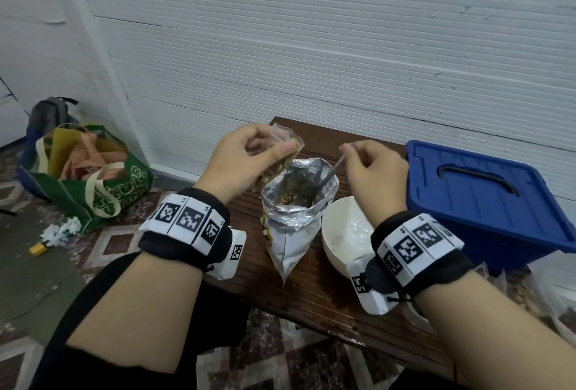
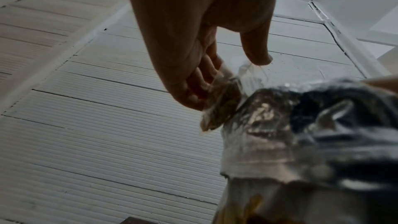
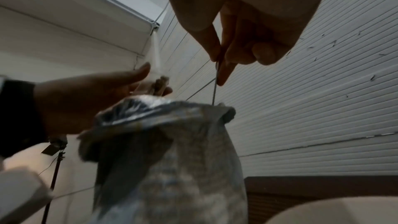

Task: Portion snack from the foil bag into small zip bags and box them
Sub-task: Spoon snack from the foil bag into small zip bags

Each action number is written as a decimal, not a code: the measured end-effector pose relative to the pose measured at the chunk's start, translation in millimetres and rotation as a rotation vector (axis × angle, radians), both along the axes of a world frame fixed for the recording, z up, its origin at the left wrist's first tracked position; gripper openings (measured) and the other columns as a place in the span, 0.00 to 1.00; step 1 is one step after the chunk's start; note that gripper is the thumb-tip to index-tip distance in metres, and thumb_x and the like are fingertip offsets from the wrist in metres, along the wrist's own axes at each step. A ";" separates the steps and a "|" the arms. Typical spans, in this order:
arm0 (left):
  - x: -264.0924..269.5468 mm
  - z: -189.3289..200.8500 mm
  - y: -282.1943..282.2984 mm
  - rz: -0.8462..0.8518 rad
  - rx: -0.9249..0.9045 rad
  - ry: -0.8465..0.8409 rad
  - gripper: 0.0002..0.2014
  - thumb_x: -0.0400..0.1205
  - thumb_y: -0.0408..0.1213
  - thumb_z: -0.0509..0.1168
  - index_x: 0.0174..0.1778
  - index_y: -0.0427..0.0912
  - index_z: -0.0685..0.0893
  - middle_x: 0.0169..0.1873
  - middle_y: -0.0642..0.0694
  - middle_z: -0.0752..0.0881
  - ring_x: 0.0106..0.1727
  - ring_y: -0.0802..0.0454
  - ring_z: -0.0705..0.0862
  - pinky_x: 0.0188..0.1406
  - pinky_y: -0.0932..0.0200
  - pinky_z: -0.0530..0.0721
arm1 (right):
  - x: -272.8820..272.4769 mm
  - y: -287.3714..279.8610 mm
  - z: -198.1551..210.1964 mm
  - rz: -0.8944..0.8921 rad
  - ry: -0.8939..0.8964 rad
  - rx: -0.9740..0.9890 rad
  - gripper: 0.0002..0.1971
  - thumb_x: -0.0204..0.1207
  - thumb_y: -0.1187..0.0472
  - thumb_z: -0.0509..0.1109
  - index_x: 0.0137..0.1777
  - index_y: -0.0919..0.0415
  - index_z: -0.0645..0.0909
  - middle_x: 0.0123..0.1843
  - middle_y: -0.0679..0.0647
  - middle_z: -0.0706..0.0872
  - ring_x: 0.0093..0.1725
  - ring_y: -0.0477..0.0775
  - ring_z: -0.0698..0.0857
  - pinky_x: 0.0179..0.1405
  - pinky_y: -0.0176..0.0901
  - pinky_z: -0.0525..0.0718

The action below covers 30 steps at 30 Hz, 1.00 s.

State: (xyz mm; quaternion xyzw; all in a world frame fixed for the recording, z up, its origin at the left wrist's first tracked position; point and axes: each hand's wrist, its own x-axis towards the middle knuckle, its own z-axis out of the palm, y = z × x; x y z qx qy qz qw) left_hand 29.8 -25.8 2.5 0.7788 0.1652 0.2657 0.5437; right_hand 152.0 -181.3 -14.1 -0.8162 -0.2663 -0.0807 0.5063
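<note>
White ribbed wall panels rise behind the dark wooden worktop (image 1: 314, 293). From my head, the foil bag (image 1: 293, 215) stands open on it, just beside a white bowl (image 1: 339, 234), with a blue box (image 1: 486, 199) to the right, its lid on. My left hand (image 1: 240, 162) pinches a small zip bag (image 1: 280, 156), partly filled with snack, just above the foil bag's mouth. My right hand (image 1: 374, 168) pinches a spoon (image 1: 335, 170) whose end dips into the foil bag.

From my left wrist, my fingers (image 2: 204, 76) curl round the zip bag (image 2: 221, 106), which touches the foil bag's rim (image 2: 269, 125).

From my right wrist, thumb and fingers (image 3: 239, 55) press together on the thin spoon handle (image 3: 215, 88) entering the foil bag (image 3: 172, 151).
</note>
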 end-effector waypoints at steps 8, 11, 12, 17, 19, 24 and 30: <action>-0.5 3.3 -0.7 -0.032 0.042 -0.047 0.07 0.70 0.57 0.74 0.42 0.66 0.89 0.55 0.54 0.90 0.57 0.52 0.87 0.60 0.46 0.85 | -4.0 1.7 -9.7 0.077 0.037 -0.114 0.07 0.77 0.50 0.71 0.42 0.51 0.84 0.34 0.45 0.83 0.36 0.41 0.80 0.38 0.38 0.76; 1.4 1.1 0.3 -0.003 0.109 -0.045 0.12 0.70 0.62 0.71 0.49 0.70 0.88 0.55 0.45 0.87 0.48 0.51 0.81 0.55 0.50 0.82 | -4.2 -1.3 -1.1 0.053 0.007 -0.045 0.07 0.78 0.49 0.69 0.44 0.49 0.84 0.39 0.45 0.85 0.42 0.40 0.81 0.42 0.37 0.78; 2.3 0.7 -0.1 -0.002 0.125 -0.046 0.14 0.70 0.64 0.69 0.50 0.71 0.87 0.56 0.41 0.86 0.46 0.50 0.79 0.54 0.50 0.81 | -4.6 -2.3 2.9 0.045 -0.012 -0.022 0.06 0.78 0.49 0.69 0.43 0.49 0.83 0.39 0.43 0.84 0.43 0.40 0.81 0.45 0.37 0.78; 5.6 5.5 -11.7 -0.051 0.178 -0.053 0.12 0.71 0.65 0.65 0.50 0.75 0.86 0.55 0.46 0.87 0.55 0.47 0.83 0.60 0.42 0.82 | -11.4 -6.2 27.5 0.093 -0.020 0.060 0.15 0.79 0.45 0.67 0.39 0.54 0.87 0.34 0.46 0.87 0.40 0.46 0.85 0.44 0.40 0.78; 7.8 8.3 -17.7 -0.065 0.189 -0.055 0.11 0.72 0.64 0.66 0.49 0.78 0.85 0.54 0.46 0.87 0.56 0.52 0.83 0.59 0.50 0.82 | -14.4 -8.5 37.3 0.149 0.049 0.098 0.18 0.78 0.45 0.69 0.38 0.58 0.89 0.32 0.52 0.88 0.38 0.50 0.86 0.43 0.42 0.80; 12.9 13.8 -44.6 -0.131 0.184 -0.080 0.17 0.71 0.55 0.67 0.56 0.64 0.84 0.44 0.54 0.80 0.44 0.71 0.79 0.47 0.78 0.74 | -13.1 -25.7 51.2 0.214 0.148 0.111 0.11 0.75 0.56 0.73 0.34 0.61 0.89 0.33 0.57 0.90 0.39 0.54 0.88 0.44 0.49 0.85; 24.0 13.2 -84.5 -0.188 0.185 -0.107 0.23 0.68 0.48 0.77 0.60 0.51 0.87 0.49 0.46 0.84 0.39 0.60 0.81 0.39 0.73 0.78 | -2.5 -65.7 54.2 0.168 0.177 0.095 0.12 0.71 0.65 0.71 0.26 0.61 0.84 0.25 0.58 0.84 0.28 0.45 0.79 0.31 0.42 0.78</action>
